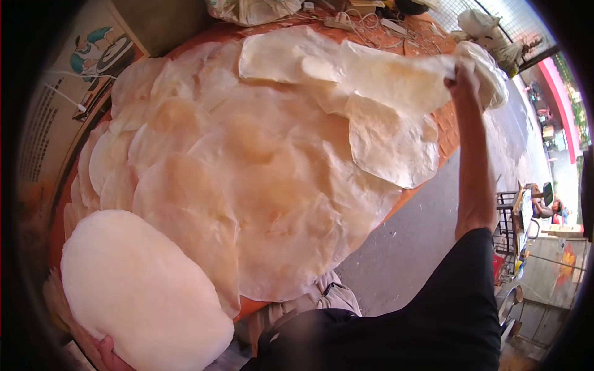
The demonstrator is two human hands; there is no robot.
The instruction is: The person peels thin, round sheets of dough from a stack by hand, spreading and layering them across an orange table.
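A white oval pad (145,287), thick and soft-looking, fills the lower left. My left hand (110,353) grips it at its lower edge, and most of the fingers are hidden beneath it. At the upper right, my right hand (464,80) is closed on the end of a thin, pale sheet (396,74), pulled out to the right over the table edge. The hand is slightly blurred. Many round, translucent sheets (247,154) overlap in a wide layer across the table. One stiffer, wrinkled sheet (393,142) lies below the held one.
The sheets lie on an orange table covering (448,127). White cables and a power strip (339,23) are at the back, beside a plastic bag (253,9). Another white plastic bag (489,74) is just beyond my right hand. A printed panel (77,93) stands at the left.
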